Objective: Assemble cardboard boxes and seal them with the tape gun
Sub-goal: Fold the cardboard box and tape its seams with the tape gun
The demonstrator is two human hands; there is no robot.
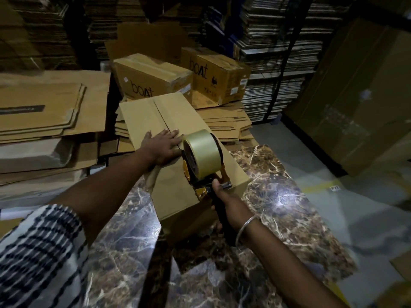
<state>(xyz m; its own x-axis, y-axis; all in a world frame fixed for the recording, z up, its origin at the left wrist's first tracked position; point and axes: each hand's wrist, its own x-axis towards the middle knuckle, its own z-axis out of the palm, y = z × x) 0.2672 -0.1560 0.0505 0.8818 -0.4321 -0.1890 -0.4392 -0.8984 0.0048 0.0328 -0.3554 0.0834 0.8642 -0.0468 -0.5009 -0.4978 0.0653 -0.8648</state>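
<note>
A plain cardboard box (178,138) lies on the marbled worktop (289,196), its long top face up and the centre seam between the two flaps running away from the person. Everything else is placed from this box.

The left hand (163,144) reaches out with the arm nearly straight and lies palm down on the box's top, fingers extended and spread across the seam, pressing the flaps flat; its grip is open and holds nothing. A patterned black-and-white sleeve (37,252) covers the upper arm.

The right hand (224,201) comes in at the box's near right corner, wrist bent, a metal bangle (246,227) around it. Its grip is closed round the dark handle of the tape gun (200,165), which sits on the box's top just right of the left hand, its tape roll (201,152) standing upright.

Behind the box stand two boxes printed "boat" (153,78). To its left lie stacks of flattened cardboard (51,107).
</note>
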